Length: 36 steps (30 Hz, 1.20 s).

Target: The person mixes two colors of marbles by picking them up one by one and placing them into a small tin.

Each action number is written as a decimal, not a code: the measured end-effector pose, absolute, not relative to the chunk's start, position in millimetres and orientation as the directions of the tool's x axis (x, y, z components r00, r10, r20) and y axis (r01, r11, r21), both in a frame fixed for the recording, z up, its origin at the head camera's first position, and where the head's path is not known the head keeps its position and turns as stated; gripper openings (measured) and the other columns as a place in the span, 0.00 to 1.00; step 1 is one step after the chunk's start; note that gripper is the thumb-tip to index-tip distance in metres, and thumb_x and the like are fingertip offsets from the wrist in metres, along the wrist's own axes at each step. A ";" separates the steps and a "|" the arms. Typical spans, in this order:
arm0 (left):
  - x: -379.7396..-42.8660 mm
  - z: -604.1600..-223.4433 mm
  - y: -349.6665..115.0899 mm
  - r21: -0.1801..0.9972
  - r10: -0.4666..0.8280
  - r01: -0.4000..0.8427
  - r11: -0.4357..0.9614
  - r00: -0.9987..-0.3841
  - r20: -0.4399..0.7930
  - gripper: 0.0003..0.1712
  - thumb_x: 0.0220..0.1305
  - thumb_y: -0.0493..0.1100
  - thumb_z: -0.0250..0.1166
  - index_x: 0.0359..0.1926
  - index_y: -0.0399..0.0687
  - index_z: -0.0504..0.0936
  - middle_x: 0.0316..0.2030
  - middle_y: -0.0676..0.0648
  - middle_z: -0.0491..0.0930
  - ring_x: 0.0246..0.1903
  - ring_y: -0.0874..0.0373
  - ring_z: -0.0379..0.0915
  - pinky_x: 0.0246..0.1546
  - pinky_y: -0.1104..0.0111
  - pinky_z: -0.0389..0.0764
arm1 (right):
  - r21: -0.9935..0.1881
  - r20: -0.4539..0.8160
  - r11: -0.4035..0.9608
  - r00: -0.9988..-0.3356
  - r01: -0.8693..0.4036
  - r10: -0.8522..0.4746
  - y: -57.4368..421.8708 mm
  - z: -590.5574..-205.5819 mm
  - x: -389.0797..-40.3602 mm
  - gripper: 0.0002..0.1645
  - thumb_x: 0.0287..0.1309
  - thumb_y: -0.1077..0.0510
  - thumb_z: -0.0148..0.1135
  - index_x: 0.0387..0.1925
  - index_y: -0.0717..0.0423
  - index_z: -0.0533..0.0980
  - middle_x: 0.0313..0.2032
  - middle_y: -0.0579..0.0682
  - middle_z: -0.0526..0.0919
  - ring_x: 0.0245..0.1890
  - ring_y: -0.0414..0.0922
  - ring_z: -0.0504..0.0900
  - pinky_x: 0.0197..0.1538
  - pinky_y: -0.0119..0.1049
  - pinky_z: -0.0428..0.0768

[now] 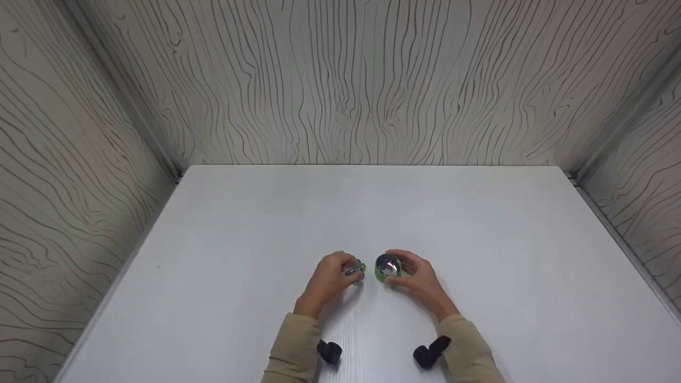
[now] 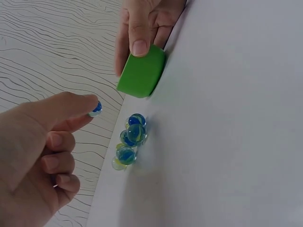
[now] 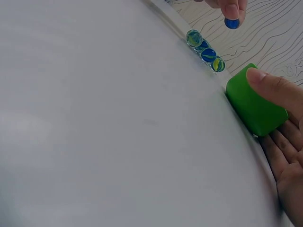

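Note:
My left hand point(image 1: 329, 277) pinches one blue glass marble point(image 2: 97, 109) between thumb and forefinger, raised above the table. Several clear marbles with blue and yellow swirls point(image 2: 135, 133) lie clustered on the tabletop just beneath it. My right hand point(image 1: 423, 277) grips a small green bowl point(image 2: 143, 73), thumb on the near side and the other fingers round the far side. The bowl stands upright on the table, to the right of the cluster and apart from it. Its inside looks shiny in the head view; whether any marbles lie in it, I cannot tell.
A white table point(image 1: 255, 213) spreads out around both hands. Panels with a wood-grain line pattern point(image 1: 340, 85) rise behind it and at both sides. Dark wrist cameras point(image 1: 330, 352) sit by the tan sleeves point(image 1: 471, 348).

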<state>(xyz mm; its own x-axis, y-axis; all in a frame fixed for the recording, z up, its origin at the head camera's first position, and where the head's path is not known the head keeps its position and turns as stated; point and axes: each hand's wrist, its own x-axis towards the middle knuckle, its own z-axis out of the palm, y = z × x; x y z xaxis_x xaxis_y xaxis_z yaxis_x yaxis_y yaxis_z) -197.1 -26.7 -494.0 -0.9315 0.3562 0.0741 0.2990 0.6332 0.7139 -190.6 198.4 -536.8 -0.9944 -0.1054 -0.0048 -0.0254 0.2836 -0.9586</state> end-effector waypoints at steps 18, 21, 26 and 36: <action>-198.5 -485.7 -19.0 0.720 0.348 0.283 0.633 -0.935 0.062 0.08 0.59 0.42 0.68 0.39 0.46 0.85 0.35 0.49 0.82 0.36 0.59 0.74 0.40 0.70 0.77 | -0.952 -0.004 0.304 -0.995 -0.026 -0.097 197.9 -535.3 -190.1 0.39 0.41 0.59 0.76 0.59 0.58 0.73 0.62 0.58 0.76 0.67 0.55 0.70 0.69 0.43 0.67; -198.5 -485.9 -18.5 0.711 0.362 0.315 0.628 -0.928 0.091 0.08 0.59 0.42 0.68 0.39 0.45 0.85 0.34 0.48 0.81 0.35 0.58 0.73 0.38 0.71 0.75 | -0.954 -0.004 0.300 -0.995 -0.026 -0.100 197.9 -535.6 -190.1 0.39 0.42 0.59 0.76 0.59 0.58 0.73 0.62 0.57 0.76 0.68 0.55 0.69 0.69 0.42 0.67; -199.8 -488.1 -16.8 0.686 0.382 0.359 0.633 -0.916 0.126 0.08 0.58 0.42 0.69 0.38 0.45 0.85 0.33 0.48 0.81 0.32 0.62 0.69 0.36 0.72 0.72 | -0.960 -0.018 0.279 -0.996 -0.008 -0.089 197.8 -534.9 -188.8 0.39 0.41 0.60 0.76 0.59 0.55 0.73 0.62 0.55 0.76 0.68 0.53 0.69 0.70 0.40 0.66; -201.3 -485.1 -12.2 0.688 0.401 0.370 0.624 -0.907 0.124 0.08 0.59 0.43 0.68 0.39 0.45 0.85 0.33 0.48 0.81 0.31 0.61 0.69 0.34 0.75 0.70 | -0.954 -0.005 0.298 -0.995 -0.024 -0.095 197.8 -534.8 -189.4 0.39 0.42 0.59 0.76 0.59 0.57 0.73 0.62 0.57 0.76 0.67 0.54 0.70 0.69 0.41 0.68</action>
